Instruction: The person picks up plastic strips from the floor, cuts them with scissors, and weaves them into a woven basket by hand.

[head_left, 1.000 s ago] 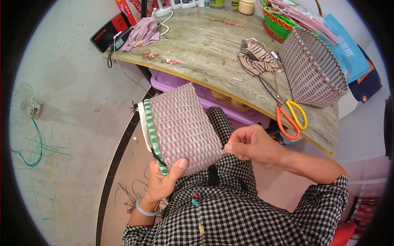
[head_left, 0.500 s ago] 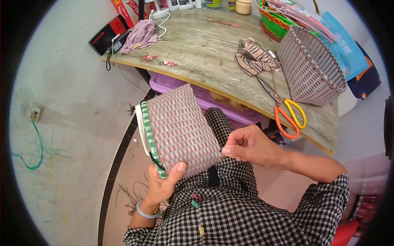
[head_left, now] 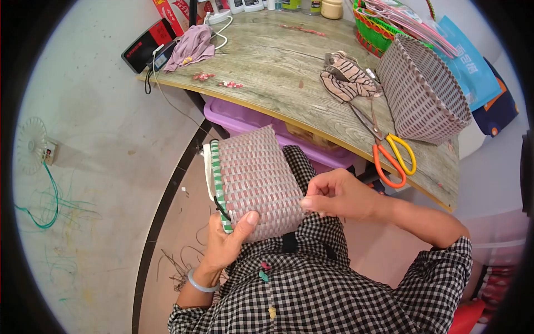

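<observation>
A woven basket (head_left: 258, 181) in pale grey and dusty pink strips lies tilted above my lap. Green and white strips bind its left edge, with a black strand at the lower end and a white band alongside. My left hand (head_left: 229, 240) grips the lower left corner, thumb on the woven face and fingers hidden behind. At the basket's lower right edge, my right hand (head_left: 339, 195) is closed in a pinch, thumb against index finger. Whatever sits between those fingertips is too small to make out.
On the wood-grain table (head_left: 267, 61) lie scissors (head_left: 384, 146) with orange and yellow handles, a striped cloth (head_left: 347, 78) and a second woven basket (head_left: 420, 92). Purple drawers (head_left: 245, 114) are under the table. Loose strands (head_left: 178, 267) lie on the floor.
The basket has shifted a little to the right and down and turned slightly, and my left hand has moved with it. My right hand stays almost in place, still pinched.
</observation>
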`<action>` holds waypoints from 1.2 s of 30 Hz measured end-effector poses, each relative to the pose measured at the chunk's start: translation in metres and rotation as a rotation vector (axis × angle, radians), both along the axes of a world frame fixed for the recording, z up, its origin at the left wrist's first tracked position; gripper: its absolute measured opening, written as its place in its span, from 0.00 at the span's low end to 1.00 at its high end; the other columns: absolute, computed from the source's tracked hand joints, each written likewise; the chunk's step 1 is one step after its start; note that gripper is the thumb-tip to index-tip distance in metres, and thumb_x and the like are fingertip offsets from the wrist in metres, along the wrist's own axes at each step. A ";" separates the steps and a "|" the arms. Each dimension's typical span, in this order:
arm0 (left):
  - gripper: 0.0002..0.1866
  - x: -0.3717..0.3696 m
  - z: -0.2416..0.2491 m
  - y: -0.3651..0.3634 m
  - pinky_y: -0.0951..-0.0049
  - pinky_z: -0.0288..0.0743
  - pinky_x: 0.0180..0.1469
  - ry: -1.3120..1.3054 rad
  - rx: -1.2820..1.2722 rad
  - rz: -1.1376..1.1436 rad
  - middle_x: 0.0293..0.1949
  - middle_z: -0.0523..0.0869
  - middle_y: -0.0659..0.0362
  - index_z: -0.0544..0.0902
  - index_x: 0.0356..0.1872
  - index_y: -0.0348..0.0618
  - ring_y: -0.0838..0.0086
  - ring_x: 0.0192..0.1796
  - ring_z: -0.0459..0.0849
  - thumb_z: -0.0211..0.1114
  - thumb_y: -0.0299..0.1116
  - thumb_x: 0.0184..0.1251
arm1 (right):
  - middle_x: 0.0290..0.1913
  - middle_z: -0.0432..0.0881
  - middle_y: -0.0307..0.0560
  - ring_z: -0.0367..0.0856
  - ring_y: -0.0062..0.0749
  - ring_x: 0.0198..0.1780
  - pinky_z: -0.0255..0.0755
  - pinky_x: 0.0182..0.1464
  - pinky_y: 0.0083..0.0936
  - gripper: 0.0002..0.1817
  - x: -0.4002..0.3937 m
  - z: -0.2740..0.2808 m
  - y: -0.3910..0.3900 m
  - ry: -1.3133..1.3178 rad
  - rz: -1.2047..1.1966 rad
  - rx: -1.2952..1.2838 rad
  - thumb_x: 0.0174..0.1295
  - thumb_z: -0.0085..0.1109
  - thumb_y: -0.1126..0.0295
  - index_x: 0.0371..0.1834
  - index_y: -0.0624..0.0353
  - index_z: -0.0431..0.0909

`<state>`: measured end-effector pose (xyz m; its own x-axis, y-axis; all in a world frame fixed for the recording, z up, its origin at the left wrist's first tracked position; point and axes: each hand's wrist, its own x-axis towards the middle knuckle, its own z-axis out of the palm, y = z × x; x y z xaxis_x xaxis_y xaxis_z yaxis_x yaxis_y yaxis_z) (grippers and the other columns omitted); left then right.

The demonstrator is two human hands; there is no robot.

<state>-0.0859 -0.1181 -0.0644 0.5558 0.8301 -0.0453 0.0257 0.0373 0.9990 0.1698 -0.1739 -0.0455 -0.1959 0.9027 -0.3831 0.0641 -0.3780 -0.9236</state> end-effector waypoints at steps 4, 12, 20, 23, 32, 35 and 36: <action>0.20 -0.004 -0.008 0.004 0.72 0.76 0.45 -0.022 -0.037 0.004 0.40 0.85 0.56 0.81 0.47 0.30 0.75 0.41 0.82 0.63 0.41 0.69 | 0.24 0.75 0.33 0.70 0.11 0.25 0.66 0.28 0.12 0.11 0.016 0.000 -0.003 0.223 0.021 -0.153 0.64 0.64 0.64 0.33 0.62 0.80; 0.18 -0.005 0.001 0.005 0.73 0.76 0.44 0.016 -0.096 -0.068 0.40 0.85 0.58 0.82 0.47 0.32 0.77 0.41 0.81 0.64 0.40 0.69 | 0.24 0.75 0.32 0.70 0.11 0.26 0.66 0.28 0.11 0.11 0.016 0.000 -0.002 0.201 0.105 -0.109 0.62 0.66 0.65 0.32 0.62 0.81; 0.17 0.004 -0.004 -0.002 0.73 0.76 0.45 -0.008 -0.138 -0.002 0.39 0.85 0.58 0.82 0.46 0.32 0.77 0.41 0.81 0.64 0.40 0.69 | 0.23 0.77 0.35 0.71 0.12 0.23 0.65 0.24 0.11 0.12 0.009 0.001 0.000 0.045 0.079 -0.107 0.62 0.66 0.63 0.28 0.61 0.80; 0.17 0.006 -0.008 0.001 0.72 0.77 0.46 -0.056 -0.186 0.019 0.41 0.85 0.57 0.82 0.47 0.33 0.76 0.42 0.82 0.64 0.39 0.69 | 0.22 0.76 0.36 0.70 0.13 0.21 0.63 0.23 0.12 0.12 0.007 0.003 0.000 0.075 0.029 -0.122 0.64 0.64 0.63 0.30 0.62 0.80; 0.17 0.003 -0.003 0.007 0.70 0.78 0.50 -0.149 -0.325 0.023 0.45 0.86 0.54 0.81 0.50 0.33 0.73 0.45 0.84 0.64 0.36 0.69 | 0.18 0.73 0.37 0.60 0.16 0.18 0.56 0.21 0.16 0.11 0.018 -0.009 0.000 0.492 0.060 -0.283 0.67 0.60 0.68 0.35 0.68 0.79; 0.16 0.001 -0.002 0.007 0.70 0.78 0.50 -0.124 -0.299 -0.001 0.45 0.86 0.55 0.81 0.50 0.33 0.73 0.45 0.84 0.63 0.35 0.69 | 0.18 0.72 0.37 0.59 0.17 0.17 0.54 0.21 0.17 0.11 0.016 -0.010 0.001 0.504 0.061 -0.301 0.66 0.60 0.69 0.35 0.69 0.79; 0.16 0.000 -0.003 0.008 0.70 0.78 0.50 -0.117 -0.300 -0.008 0.45 0.86 0.55 0.81 0.50 0.33 0.74 0.45 0.84 0.63 0.34 0.69 | 0.17 0.72 0.37 0.59 0.16 0.17 0.54 0.21 0.17 0.11 0.015 -0.010 0.001 0.496 0.060 -0.302 0.66 0.61 0.69 0.35 0.69 0.79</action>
<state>-0.0863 -0.1105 -0.0676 0.5780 0.7849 -0.2232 -0.0870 0.3312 0.9395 0.1845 -0.1734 -0.0558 -0.4649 0.7494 -0.4714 -0.3195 -0.6386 -0.7001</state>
